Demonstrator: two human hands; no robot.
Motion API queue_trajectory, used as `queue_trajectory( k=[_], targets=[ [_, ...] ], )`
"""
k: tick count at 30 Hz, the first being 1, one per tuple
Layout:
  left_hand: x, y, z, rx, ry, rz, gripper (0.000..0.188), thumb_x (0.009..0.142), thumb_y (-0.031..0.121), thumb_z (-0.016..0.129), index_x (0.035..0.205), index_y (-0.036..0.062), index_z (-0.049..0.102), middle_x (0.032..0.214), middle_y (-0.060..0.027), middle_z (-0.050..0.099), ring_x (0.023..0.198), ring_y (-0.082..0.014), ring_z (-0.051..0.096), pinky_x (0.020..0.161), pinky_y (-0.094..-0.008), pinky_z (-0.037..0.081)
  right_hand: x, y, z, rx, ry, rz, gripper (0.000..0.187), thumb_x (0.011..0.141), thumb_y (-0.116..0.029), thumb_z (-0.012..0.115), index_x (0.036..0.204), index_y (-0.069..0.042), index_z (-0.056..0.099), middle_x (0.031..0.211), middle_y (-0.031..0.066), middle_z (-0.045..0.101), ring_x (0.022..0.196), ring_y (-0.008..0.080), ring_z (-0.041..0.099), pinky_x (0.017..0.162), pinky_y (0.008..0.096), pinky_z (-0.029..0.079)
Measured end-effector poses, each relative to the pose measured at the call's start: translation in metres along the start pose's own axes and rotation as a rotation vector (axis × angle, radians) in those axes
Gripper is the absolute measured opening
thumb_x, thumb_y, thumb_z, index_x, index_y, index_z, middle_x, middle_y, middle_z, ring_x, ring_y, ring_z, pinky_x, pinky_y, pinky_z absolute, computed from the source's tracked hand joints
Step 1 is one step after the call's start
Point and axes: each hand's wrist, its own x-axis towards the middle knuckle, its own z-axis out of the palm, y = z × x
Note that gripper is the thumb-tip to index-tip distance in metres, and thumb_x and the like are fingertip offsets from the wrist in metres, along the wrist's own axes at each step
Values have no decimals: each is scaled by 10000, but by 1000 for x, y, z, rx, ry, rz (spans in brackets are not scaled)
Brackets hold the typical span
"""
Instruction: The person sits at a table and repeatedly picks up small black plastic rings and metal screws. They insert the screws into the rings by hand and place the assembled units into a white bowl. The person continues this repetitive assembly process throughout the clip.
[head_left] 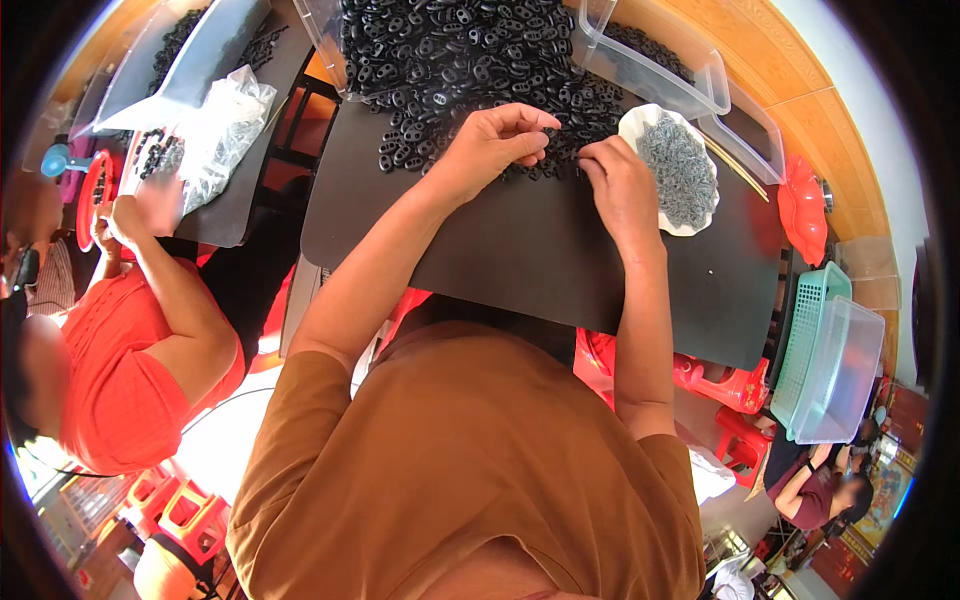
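A large heap of small black plastic pieces (460,60), each with two round holes, is spread over the dark table. My left hand (490,150) hovers over the heap's near edge with thumb and fingertips pinched; a tiny dark thing may sit at the tips, too small to name. Just to its right, my right hand (622,185) is closed with the fingers bent down and the thumb tucked in. What those fingers pinch, if anything, is hidden. Against the right wrist stands a white scalloped bowl (708,222) filled with tiny grey metallic pieces (678,170).
Clear plastic bins (655,75) flank the heap. Right of the bowl lie a thin yellowish stick (735,165) and a red scalloped dish (800,210). A green basket (805,340) hangs off the right side. At the left table (230,215), a person in red (150,370) works.
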Motion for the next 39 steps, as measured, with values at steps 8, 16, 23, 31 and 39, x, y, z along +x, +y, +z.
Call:
queue_trajectory(
  k=[8, 16, 23, 31, 39],
  targets=[
    [0, -3, 1, 30, 43, 70, 188, 910, 77, 681, 1097, 52, 678, 923, 20, 664, 815, -55, 610, 755, -217, 504, -1, -4, -8, -44, -116, 56, 84, 809, -134, 722, 839, -72, 675, 858, 72, 592, 821, 301, 630, 691, 419, 498],
    [0, -1, 3, 195, 67, -2, 141, 893, 67, 696, 1028, 27, 678, 918, 13, 668, 835, -52, 606, 755, -212, 497, -2, -9, 3, -121, -90, 12, 78, 803, -122, 719, 827, -72, 663, 848, 65, 584, 815, 283, 637, 679, 412, 508],
    [-1, -2, 5, 82, 47, 12, 153, 892, 55, 689, 1040, 14, 678, 935, -29, 692, 845, -78, 641, 770, -225, 521, -1, -8, 6, -89, -47, -53, 91, 821, -112, 700, 844, -63, 627, 846, 78, 571, 812, 296, 628, 679, 415, 503],
    [-4, 2, 9, 219, 51, 11, 130, 892, 57, 678, 1013, 15, 699, 817, 2, 679, 761, -47, 611, 678, -203, 489, 4, -8, 0, 644, 64, 241, 63, 906, 10, 624, 951, -28, 647, 828, 50, 675, 700, 129, 652, 642, 265, 515],
    [-6, 3, 11, 277, 8, -13, 150, 896, 68, 685, 1034, 11, 691, 877, -16, 699, 801, -60, 632, 737, -211, 512, 2, -6, 3, 970, 28, 350, 70, 907, -7, 657, 972, -11, 683, 866, 36, 687, 733, 94, 655, 682, 237, 528]
  ],
)
